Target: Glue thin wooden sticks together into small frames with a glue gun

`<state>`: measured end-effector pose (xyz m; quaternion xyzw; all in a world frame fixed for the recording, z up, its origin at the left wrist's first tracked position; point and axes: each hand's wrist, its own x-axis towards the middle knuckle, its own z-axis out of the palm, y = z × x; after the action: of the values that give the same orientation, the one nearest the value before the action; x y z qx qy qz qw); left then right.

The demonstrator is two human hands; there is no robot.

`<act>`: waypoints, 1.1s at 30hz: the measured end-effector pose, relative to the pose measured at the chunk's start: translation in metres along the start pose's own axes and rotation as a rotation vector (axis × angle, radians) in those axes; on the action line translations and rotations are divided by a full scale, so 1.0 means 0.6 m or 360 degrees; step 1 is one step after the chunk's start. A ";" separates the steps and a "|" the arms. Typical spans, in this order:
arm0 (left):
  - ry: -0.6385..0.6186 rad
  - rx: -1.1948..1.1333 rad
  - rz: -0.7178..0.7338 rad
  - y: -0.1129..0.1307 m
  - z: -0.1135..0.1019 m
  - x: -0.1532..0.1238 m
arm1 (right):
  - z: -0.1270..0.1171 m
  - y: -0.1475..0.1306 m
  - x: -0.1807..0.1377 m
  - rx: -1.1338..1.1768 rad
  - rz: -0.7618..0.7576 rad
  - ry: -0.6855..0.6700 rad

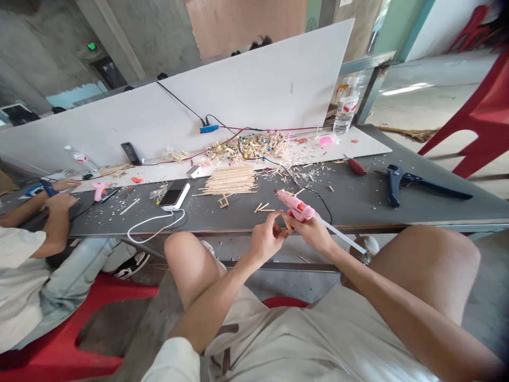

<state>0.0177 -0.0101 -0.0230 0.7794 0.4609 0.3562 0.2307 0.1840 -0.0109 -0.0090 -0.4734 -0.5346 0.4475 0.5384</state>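
My right hand (pixel 312 229) is closed around a pink hot glue gun (pixel 296 207), nozzle aimed up and left, a white glue stick (pixel 342 236) poking out of its back. My left hand (pixel 267 236) is pinched on a small wooden stick piece (pixel 286 223) held right beside the gun, at the near edge of the grey table (pixel 358 204). A neat pile of wooden sticks (pixel 231 181) lies on the table just beyond my hands, with several loose short sticks (pixel 262 207) around it.
A heap of stick-and-bead pieces (pixel 250 146) lies on the white board. A phone (pixel 174 193) with white cable, a blue glue gun (pixel 397 180), a red-handled tool (pixel 356 166) and a water bottle (pixel 345 111) are on the table. Another person (pixel 27 249) sits left; red chair (pixel 477 122) right.
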 end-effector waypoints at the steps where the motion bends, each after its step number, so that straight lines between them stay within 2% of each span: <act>1: 0.0006 0.0013 0.0005 0.000 0.000 0.000 | 0.000 -0.001 0.000 0.0001 0.0001 0.0003; 8: 0.0023 0.0049 0.0062 -0.005 0.000 0.001 | -0.002 -0.005 0.000 -0.0028 -0.0013 0.0011; 20: -0.0081 0.0053 0.0168 -0.010 -0.009 0.004 | -0.006 -0.005 0.000 -0.0034 -0.0002 -0.0016; 33: -0.0090 0.0302 0.0317 -0.019 -0.011 0.005 | -0.007 -0.012 -0.001 -0.0147 -0.0095 0.0021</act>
<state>0.0074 -0.0016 -0.0257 0.8493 0.4063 0.3101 0.1322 0.1882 -0.0125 -0.0019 -0.4846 -0.5649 0.4029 0.5326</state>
